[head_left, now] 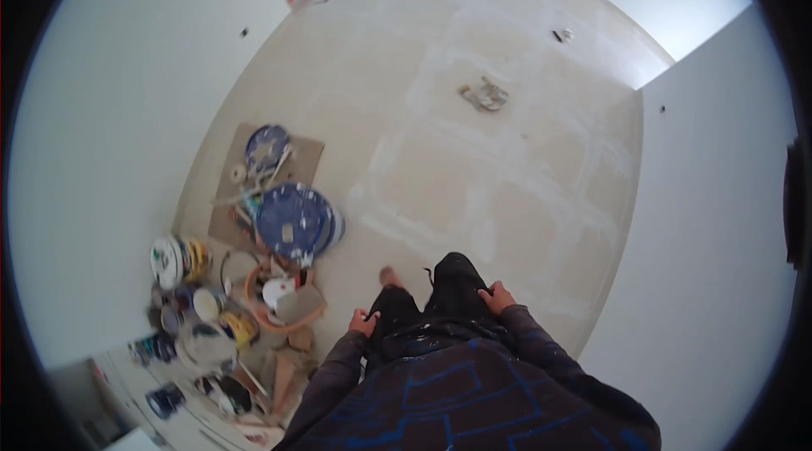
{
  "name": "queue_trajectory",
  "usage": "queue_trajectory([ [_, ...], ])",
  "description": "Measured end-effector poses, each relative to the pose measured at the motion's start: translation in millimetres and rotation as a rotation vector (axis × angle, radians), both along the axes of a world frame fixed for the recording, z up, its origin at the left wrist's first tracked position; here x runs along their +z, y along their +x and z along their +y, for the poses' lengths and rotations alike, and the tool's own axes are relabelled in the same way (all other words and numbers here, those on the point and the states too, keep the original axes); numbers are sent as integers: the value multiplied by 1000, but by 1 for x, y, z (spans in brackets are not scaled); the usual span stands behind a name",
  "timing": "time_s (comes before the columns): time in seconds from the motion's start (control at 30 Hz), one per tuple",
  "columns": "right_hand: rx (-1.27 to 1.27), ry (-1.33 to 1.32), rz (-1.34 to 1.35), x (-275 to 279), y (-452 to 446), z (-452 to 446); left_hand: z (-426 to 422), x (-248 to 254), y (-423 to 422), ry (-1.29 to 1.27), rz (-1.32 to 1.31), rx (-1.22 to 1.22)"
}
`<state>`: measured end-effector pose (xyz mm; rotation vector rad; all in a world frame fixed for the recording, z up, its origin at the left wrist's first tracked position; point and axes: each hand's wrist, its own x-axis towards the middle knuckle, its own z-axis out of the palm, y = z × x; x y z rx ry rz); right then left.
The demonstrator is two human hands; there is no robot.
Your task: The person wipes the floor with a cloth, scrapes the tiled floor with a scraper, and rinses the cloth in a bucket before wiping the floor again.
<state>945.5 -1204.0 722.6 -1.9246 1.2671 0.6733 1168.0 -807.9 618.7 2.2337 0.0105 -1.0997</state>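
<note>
Black trousers on the wearer, legs' long axis running away from the waist, knees pointing up-frame. Left hand at their left side, fingers curled, pinching cloth. Right hand same on the right thigh. Bare foot shows just past the left knee. Left of the trousers: orange tub, then blue-lidded bucket farther forward. Crumpled rag-like item well ahead on the floor.

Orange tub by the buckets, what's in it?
The orange tub holds a white round item; a flat greyish piece covers part. What lies beneath them can't be seen.
</note>
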Motion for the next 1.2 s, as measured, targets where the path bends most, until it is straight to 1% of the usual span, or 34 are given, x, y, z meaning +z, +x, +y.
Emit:
queue_trajectory([
  [0.03, -155, 14, -139, 8, 15, -13, -11, -1, 34, -1, -2, -41],
  [0.07, -317, 27, -282, 7, 29, -22, -23, -1, 73, 16, -13, -208],
  [0.1, -365, 22, -297, -1, 43, -33, -44, -2, 117, 31, -32, -374],
  [0.13, -395, -14, -366, -14, 58, -45, -68, -2, 160, 29, -50, -419],
  [0.17, -420, -55, -432, -28, 81, -61, -95, -1, 198, 97, 117, -295],
  [0.2, -456, -67, -444, -43, 112, -81, -121, -1, 236, 178, 265, -166],
  [0.23, -550, -46, -466, -57, 142, -104, -138, -23, 275, 109, 173, -164],
  [0.27, -629, -15, -475, -62, 165, -128, -160, -36, 313, 42, 79, -168],
  [0.3, -692, 70, -528, -48, 205, -171, -194, -30, 350, -21, -16, -177],
  [0.33, -685, 71, -537, -39, 239, -226, -232, -30, 382, -80, 43, -55],
  [0.37, -352, 60, -432, -32, 273, -277, -271, -26, 413, -139, 96, 70],
  [0.4, -35, 54, -318, -28, 308, -315, -303, -13, 448, -241, 219, 299],
  [0.43, 113, 149, -209, -24, 344, -361, -352, 22, 476, -71, 265, 268],
  [0.47, 278, 240, -91, -19, 375, -407, -387, 46, 498, -55, 271, 278],
  [0.5, 408, 126, -148, -22, 407, -451, -435, 59, 523, -99, 280, 276],
  [0.57, 138, -11, -359, -3, 487, -532, -537, 71, 577, -172, 283, 276],
  [0.6, 142, -6, -351, 6, 524, -560, -569, 75, 598, -208, 247, 295],
  [0.67, -142, 12, -531, 13, 602, -625, -618, 52, 640, -250, 218, 321],
  [0.7, -125, 118, -469, 10, 636, -647, -633, 23, 662, -269, 108, 150],
  [0.73, -127, 112, -466, -5, 664, -670, -649, -4, 684, -284, -18, -7],
  [0.77, -72, 67, -457, -25, 687, -685, -678, -17, 709, -270, -68, -96],
  [0.8, -24, 34, -439, -42, 707, -688, -722, -24, 739, -272, -64, -126],
  [0.83, -22, 20, -273, -62, 723, -679, -785, -35, 776, -301, -26, -127],
  [0.87, -4, -17, -101, -75, 740, -699, -854, -40, 811, -351, 36, -90],
  [0.9, 16, -26, -69, -66, 764, -736, -923, -42, 845, -403, 128, -20],
  [0.97, -562, 40, -276, -45, 828, -772, -1048, -33, 912, -485, 301, 111],
  [1.03, -535, -28, -325, -19, 900, -867, -1133, -33, 964, -522, 424, 202],
  [1.07, -412, -237, -258, -39, 930, -913, -1163, -37, 985, -529, 476, 240],
  [1.1, -479, -254, -308, -53, 963, -960, -1186, -48, 1003, -529, 524, 281],
  [1.17, -729, -75, -552, -130, 1025, -1054, -1235, -79, 1036, -541, 616, 372],
  [1.2, -733, -67, -542, -145, 1072, -1105, -1266, -111, 1056, -559, 652, 414],
])
